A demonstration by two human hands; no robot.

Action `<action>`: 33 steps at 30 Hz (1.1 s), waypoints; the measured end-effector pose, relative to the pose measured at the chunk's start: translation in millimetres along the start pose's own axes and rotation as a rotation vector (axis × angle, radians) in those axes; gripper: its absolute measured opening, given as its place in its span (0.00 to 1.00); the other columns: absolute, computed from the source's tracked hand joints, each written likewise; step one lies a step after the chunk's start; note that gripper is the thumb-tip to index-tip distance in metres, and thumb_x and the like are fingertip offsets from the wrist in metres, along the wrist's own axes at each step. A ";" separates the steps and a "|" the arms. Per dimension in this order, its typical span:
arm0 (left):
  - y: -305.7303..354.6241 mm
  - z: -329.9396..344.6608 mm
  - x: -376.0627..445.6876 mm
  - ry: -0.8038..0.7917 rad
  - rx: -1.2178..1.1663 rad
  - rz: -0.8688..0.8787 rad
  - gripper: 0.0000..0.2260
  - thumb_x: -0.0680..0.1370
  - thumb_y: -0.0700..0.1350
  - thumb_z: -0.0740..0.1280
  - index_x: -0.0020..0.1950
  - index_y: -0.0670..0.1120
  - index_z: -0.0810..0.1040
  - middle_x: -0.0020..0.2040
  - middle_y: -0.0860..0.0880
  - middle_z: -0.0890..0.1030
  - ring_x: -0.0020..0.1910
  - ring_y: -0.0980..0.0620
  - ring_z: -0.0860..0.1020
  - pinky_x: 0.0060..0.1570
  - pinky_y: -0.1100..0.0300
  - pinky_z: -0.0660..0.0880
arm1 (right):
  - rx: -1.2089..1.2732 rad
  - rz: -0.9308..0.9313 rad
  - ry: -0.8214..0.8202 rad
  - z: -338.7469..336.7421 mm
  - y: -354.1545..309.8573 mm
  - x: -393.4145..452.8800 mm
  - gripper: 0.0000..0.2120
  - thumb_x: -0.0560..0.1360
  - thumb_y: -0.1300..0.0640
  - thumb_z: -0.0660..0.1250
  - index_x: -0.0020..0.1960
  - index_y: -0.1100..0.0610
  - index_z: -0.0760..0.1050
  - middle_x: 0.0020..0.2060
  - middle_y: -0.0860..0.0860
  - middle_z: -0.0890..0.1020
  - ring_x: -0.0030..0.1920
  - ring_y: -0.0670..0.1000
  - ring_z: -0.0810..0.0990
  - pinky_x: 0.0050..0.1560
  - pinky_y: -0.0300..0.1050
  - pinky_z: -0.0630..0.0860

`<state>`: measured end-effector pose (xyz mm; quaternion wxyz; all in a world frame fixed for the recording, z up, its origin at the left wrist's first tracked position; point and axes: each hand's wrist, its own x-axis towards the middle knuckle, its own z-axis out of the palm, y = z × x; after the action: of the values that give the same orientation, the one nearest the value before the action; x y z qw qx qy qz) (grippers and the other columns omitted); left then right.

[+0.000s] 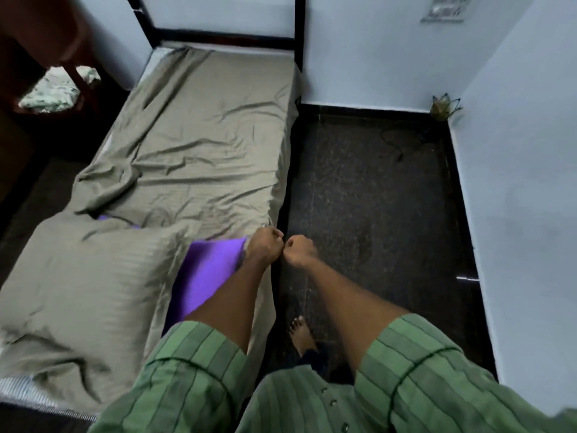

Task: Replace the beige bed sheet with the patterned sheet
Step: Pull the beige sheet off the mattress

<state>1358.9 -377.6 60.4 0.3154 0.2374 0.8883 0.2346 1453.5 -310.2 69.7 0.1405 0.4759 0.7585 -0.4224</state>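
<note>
The beige sheet (pixel 199 129) is on the bed and covers most of the mattress, with many wrinkles. Its near right edge is lifted, so a purple layer (pixel 206 273) shows under it. The left hand (pixel 265 246) is curled into a fist at this edge, and it seems to grip the cloth there. The right hand (pixel 298 250) is also a closed fist, just beside the left one, over the gap between the bed and the dark floor (pixel 374 198); I cannot tell if it holds cloth or nothing.

A beige pillow (pixel 84 276) lies on the near part of the bed, on top of the sheet. The patterned sheet (pixel 53 92) seems to be the white and green bundle on the dark wooden chair (pixel 31 42) at the far left, well apart from the hands.

I judge the removal is only at its beginning. The risk is the pillow: if the sheet is pulled while the pillow is on it, the pillow may slide off to the floor, or the cloth may catch. The far corners near the black bed frame (pixel 224 32) may be tucked, and a hard pull from one corner could drag the mattress.
</note>
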 end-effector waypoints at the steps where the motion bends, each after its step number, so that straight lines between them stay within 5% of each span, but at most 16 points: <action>1: 11.5 -6.5 19.1 0.006 0.001 0.001 0.09 0.76 0.41 0.66 0.53 0.47 0.84 0.54 0.44 0.85 0.57 0.45 0.81 0.57 0.55 0.76 | 0.015 -0.001 -0.001 -13.1 -8.2 15.2 0.10 0.78 0.54 0.65 0.53 0.56 0.83 0.53 0.58 0.84 0.57 0.61 0.82 0.55 0.51 0.78; 5: 57.4 -29.0 89.8 0.002 0.009 0.012 0.09 0.76 0.42 0.67 0.53 0.48 0.84 0.54 0.45 0.85 0.57 0.45 0.81 0.56 0.56 0.75 | 0.018 -0.014 -0.029 -60.2 -42.6 77.7 0.12 0.79 0.54 0.63 0.54 0.56 0.83 0.54 0.57 0.84 0.57 0.61 0.81 0.50 0.47 0.76; 11: 123.5 -58.3 214.6 0.054 -0.013 0.017 0.08 0.76 0.44 0.67 0.50 0.51 0.84 0.51 0.48 0.85 0.55 0.46 0.82 0.54 0.55 0.78 | -0.008 -0.086 0.030 -145.3 -101.3 193.6 0.13 0.80 0.55 0.63 0.56 0.59 0.84 0.55 0.59 0.85 0.60 0.61 0.81 0.60 0.51 0.78; 18: 209.1 -91.1 364.2 0.135 -0.048 -0.025 0.10 0.76 0.43 0.67 0.54 0.48 0.84 0.54 0.47 0.85 0.56 0.47 0.81 0.56 0.55 0.77 | -0.070 -0.114 -0.013 -251.8 -161.1 345.3 0.11 0.77 0.51 0.67 0.53 0.56 0.83 0.55 0.57 0.84 0.59 0.61 0.81 0.57 0.49 0.78; 33: 324.7 -155.9 689.0 0.188 -0.166 -0.091 0.09 0.76 0.41 0.65 0.50 0.51 0.82 0.52 0.49 0.85 0.55 0.47 0.81 0.55 0.55 0.77 | -0.123 -0.130 -0.074 -379.5 -305.6 651.9 0.13 0.78 0.54 0.64 0.58 0.57 0.82 0.58 0.59 0.83 0.61 0.62 0.81 0.57 0.50 0.79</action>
<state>868.8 225.7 42.6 0.2597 0.1466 0.9014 0.3141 937.4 318.9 52.7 0.1696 0.4001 0.8067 -0.4005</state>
